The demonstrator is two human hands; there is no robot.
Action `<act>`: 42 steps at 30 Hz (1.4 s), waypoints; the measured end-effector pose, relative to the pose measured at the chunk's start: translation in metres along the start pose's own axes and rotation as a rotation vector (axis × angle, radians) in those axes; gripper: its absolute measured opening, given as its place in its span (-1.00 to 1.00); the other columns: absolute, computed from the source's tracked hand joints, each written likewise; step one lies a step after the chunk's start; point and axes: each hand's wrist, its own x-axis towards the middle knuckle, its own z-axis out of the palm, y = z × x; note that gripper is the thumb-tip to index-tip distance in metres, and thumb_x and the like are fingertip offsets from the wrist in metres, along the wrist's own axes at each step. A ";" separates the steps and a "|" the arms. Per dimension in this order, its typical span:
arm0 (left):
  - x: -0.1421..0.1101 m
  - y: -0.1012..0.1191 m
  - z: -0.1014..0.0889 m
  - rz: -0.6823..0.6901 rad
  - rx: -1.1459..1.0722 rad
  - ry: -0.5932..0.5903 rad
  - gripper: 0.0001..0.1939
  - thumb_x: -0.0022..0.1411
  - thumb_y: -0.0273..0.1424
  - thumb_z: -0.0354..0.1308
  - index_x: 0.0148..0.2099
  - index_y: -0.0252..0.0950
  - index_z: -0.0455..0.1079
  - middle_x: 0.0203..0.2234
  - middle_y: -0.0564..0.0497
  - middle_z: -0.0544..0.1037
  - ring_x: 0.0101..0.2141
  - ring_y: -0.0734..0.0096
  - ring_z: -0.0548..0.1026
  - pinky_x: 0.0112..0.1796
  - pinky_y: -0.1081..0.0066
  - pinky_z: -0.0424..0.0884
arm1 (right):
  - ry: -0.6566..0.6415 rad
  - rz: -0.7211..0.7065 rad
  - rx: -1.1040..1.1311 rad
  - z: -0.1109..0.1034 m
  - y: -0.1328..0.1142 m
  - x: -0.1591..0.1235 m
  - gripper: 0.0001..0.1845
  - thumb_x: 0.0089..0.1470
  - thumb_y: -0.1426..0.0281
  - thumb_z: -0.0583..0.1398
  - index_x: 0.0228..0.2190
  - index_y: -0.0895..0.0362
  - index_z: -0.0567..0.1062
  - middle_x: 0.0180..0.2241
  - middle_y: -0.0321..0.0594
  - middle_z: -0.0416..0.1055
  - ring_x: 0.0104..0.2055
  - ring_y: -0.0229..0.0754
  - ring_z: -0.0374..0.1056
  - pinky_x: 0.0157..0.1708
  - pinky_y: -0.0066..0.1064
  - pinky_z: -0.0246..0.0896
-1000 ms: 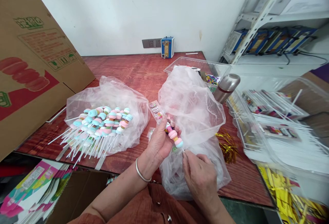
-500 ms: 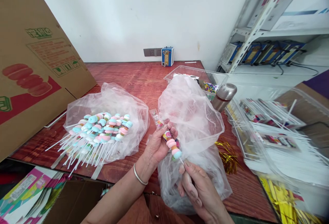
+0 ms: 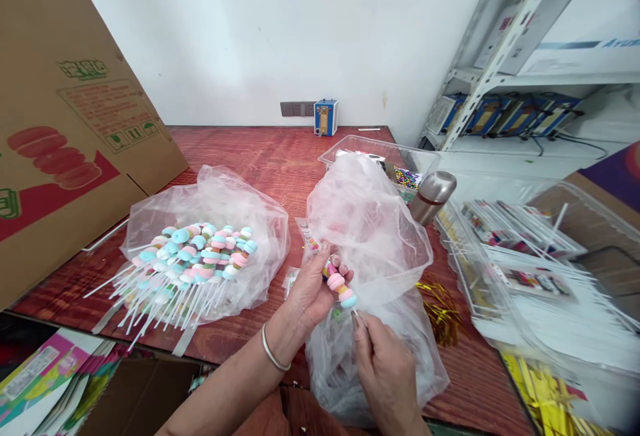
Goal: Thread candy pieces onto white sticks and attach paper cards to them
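Observation:
My left hand (image 3: 314, 289) is closed around the upper part of a marshmallow skewer (image 3: 342, 289), with pink, yellowish and pale blue pieces showing below the fingers. Something brightly coloured and printed shows between those fingers, mostly hidden. Below, my right hand (image 3: 385, 356) pinches the skewer's thin white stick. Behind the skewer lies a cloudy clear plastic bag (image 3: 367, 216), crumpled on the table. To the left, another clear bag (image 3: 260, 203) lies under a pile of marshmallow skewers (image 3: 200, 249), their white sticks pointing toward me.
A large cardboard box (image 3: 75, 109) stands at the left. A steel flask (image 3: 433, 196) and a clear tray (image 3: 330, 149) are behind the bag. At the right are gold tinsel strips (image 3: 443, 313) and a clear bin (image 3: 505, 289) of white sticks. A small blue device (image 3: 326, 117) stands by the wall.
My right hand's fingers have curled tighter on the stick, and the hand has shifted slightly. The skewer has moved a little right, and less of the printed piece shows by my left fingers.

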 end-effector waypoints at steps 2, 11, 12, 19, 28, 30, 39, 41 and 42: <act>0.003 0.005 -0.004 0.032 0.032 -0.046 -0.83 0.15 -0.42 0.31 -0.24 -0.34 0.40 -0.46 0.06 0.45 -0.44 0.45 0.48 -0.32 0.38 0.48 | -0.069 0.166 0.146 -0.002 0.001 -0.001 -0.68 0.33 0.33 0.02 -0.27 0.18 0.53 -0.51 -0.26 0.49 -0.52 -0.25 0.37 -0.48 -0.46 0.15; 0.010 0.016 -0.013 0.061 -0.054 -0.180 -0.81 0.20 -0.49 0.26 -0.11 -0.36 0.43 -0.54 0.13 0.37 -0.51 0.59 0.39 -0.28 0.45 0.48 | -0.230 0.881 0.989 0.001 -0.008 0.008 -0.53 0.12 -0.02 0.15 -0.36 0.16 0.47 -0.71 -0.51 0.01 -0.67 -0.36 -0.08 -0.63 -0.49 -0.06; 0.010 0.014 -0.012 0.046 -0.066 -0.164 -0.84 0.21 -0.46 0.27 -0.15 -0.36 0.44 -0.55 0.14 0.36 -0.53 0.60 0.38 -0.29 0.46 0.48 | -0.249 0.952 1.101 0.001 -0.011 0.009 -0.53 0.11 -0.03 0.16 -0.35 0.15 0.46 -0.71 -0.55 -0.06 -0.68 -0.38 -0.16 -0.63 -0.48 -0.05; 0.009 0.002 -0.005 0.032 -0.009 0.027 -0.80 0.11 -0.42 0.35 -0.35 -0.33 0.35 -0.54 0.10 0.42 -0.54 0.56 0.41 -0.37 0.45 0.45 | -0.165 0.380 0.424 0.002 -0.006 0.003 -0.72 0.23 0.24 0.11 -0.39 0.15 0.49 -0.59 -0.31 0.31 -0.56 -0.27 0.18 -0.52 -0.43 0.01; 0.005 -0.002 -0.004 0.005 -0.005 -0.061 -0.76 0.16 -0.32 0.32 -0.26 -0.31 0.33 -0.51 0.12 0.35 -0.53 0.55 0.38 -0.38 0.44 0.44 | -0.129 0.347 0.327 0.002 -0.001 0.007 -0.67 0.26 0.22 0.07 -0.44 0.14 0.45 -0.64 -0.33 0.28 -0.60 -0.29 0.14 -0.55 -0.45 -0.03; 0.003 -0.003 -0.004 -0.016 -0.028 -0.111 -0.77 0.22 -0.28 0.26 -0.22 -0.31 0.35 -0.51 0.13 0.35 -0.54 0.56 0.37 -0.36 0.43 0.45 | -0.270 0.686 0.703 0.003 -0.004 0.008 -0.60 0.23 0.08 0.04 -0.45 0.11 0.38 -0.70 -0.43 0.12 -0.66 -0.31 0.07 -0.64 -0.49 -0.11; 0.005 -0.011 -0.004 -0.040 -0.041 -0.017 -0.78 0.32 -0.24 0.13 -0.26 -0.30 0.33 -0.53 0.11 0.37 -0.54 0.54 0.38 -0.36 0.42 0.45 | -0.090 0.276 0.200 0.002 -0.003 0.009 -0.68 0.20 0.26 0.11 -0.51 0.12 0.47 -0.62 -0.28 0.30 -0.56 -0.27 0.13 -0.48 -0.43 0.00; 0.005 -0.010 -0.006 -0.060 -0.037 0.027 -0.77 0.33 -0.24 0.12 -0.27 -0.30 0.33 -0.52 0.10 0.38 -0.53 0.51 0.40 -0.38 0.42 0.44 | -0.062 0.154 0.093 0.002 -0.001 0.010 -0.71 0.21 0.33 0.10 -0.49 0.12 0.49 -0.59 -0.24 0.35 -0.52 -0.25 0.18 -0.42 -0.40 0.03; 0.005 -0.009 -0.006 -0.069 -0.041 0.027 -0.77 0.32 -0.22 0.13 -0.27 -0.30 0.34 -0.52 0.09 0.38 -0.53 0.50 0.41 -0.38 0.42 0.44 | -0.077 0.180 0.138 0.002 -0.001 0.010 -0.73 0.21 0.33 0.10 -0.47 0.12 0.50 -0.56 -0.23 0.38 -0.50 -0.24 0.20 -0.41 -0.41 0.05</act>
